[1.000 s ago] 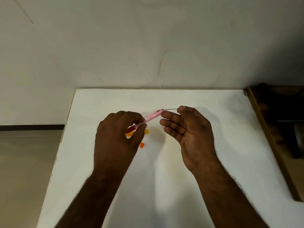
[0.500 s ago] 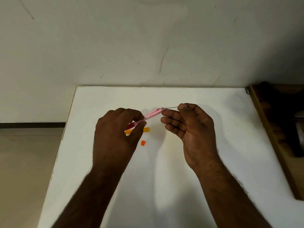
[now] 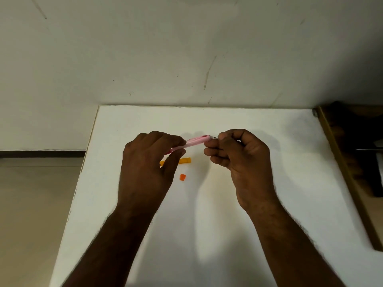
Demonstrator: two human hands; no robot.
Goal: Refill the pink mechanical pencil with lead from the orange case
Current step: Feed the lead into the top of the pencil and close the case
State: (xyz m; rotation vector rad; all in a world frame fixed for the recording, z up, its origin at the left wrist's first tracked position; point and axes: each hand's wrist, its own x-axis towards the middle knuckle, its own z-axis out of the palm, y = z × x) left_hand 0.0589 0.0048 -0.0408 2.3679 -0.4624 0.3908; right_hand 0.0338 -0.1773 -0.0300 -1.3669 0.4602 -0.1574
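Partly hidden, pink pencil (image 3: 195,140) in left hand (image 3: 149,162) grip, right hand (image 3: 242,160) pinching thin lead (image 3: 215,137), barely visible.

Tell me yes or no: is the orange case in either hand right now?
No: the orange case lies on the white table under the left hand, which holds the pink pencil, while the right hand pinches the lead.

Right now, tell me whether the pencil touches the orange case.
Apart. The head view shows the pencil held above the table, white surface visible between it and the orange case.
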